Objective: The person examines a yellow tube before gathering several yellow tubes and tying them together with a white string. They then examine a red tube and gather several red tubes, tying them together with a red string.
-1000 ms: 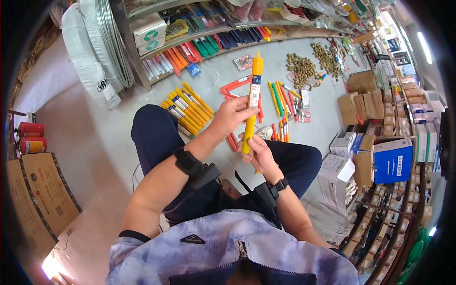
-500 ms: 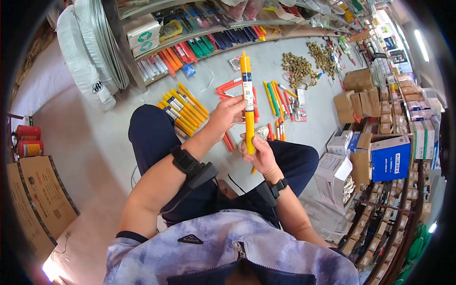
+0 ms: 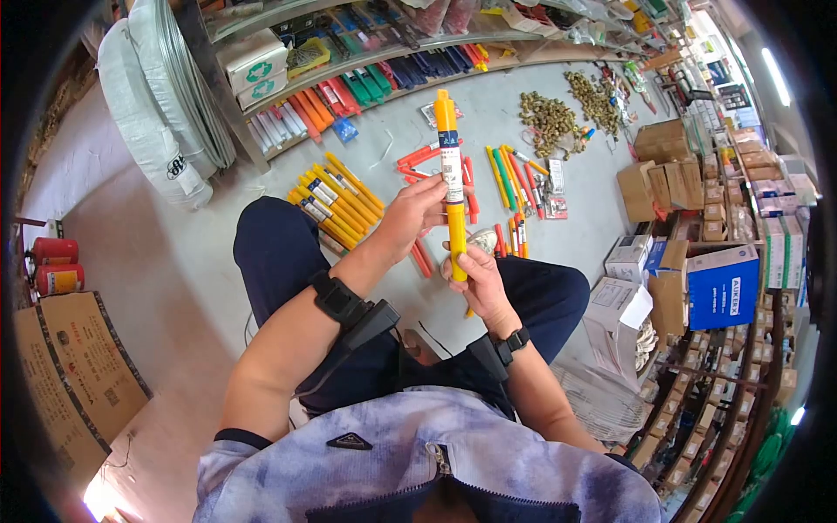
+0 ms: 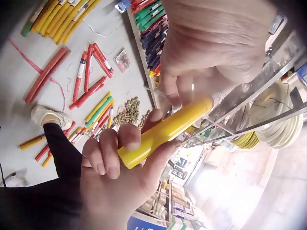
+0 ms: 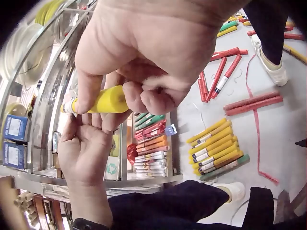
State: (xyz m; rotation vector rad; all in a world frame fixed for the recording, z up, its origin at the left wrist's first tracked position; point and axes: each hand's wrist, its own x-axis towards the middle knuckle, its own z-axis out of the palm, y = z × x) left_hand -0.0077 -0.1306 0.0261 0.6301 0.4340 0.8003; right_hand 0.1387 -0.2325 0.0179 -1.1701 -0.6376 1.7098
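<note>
A yellow tube [image 3: 456,231] with a white and dark-blue label stands lengthwise in front of the person, held by both hands. The left hand [image 3: 414,216] pinches it at the label, about mid-length. Around its near end curl the fingers of the right hand [image 3: 479,279]. In the left wrist view, the right hand [image 4: 120,167] has its thumb and fingers about the plain yellow end [image 4: 163,132]. The right wrist view looks past the right hand [image 5: 144,52] to the left hand [image 5: 88,153], whose fingers meet the label.
Yellow tubes [image 3: 336,200] lie in a row on the floor at the left. Red tubes [image 3: 423,155] and a mixed-colour group [image 3: 519,183] lie ahead, brass-coloured fittings [image 3: 549,122] beyond. A shelf [image 3: 366,65] spans the back; cartons [image 3: 658,192] line the right.
The tube's far end has swung left, so it now leans slightly left instead of right. Both hands keep hold of it, the right one wrapped further round the near end.
</note>
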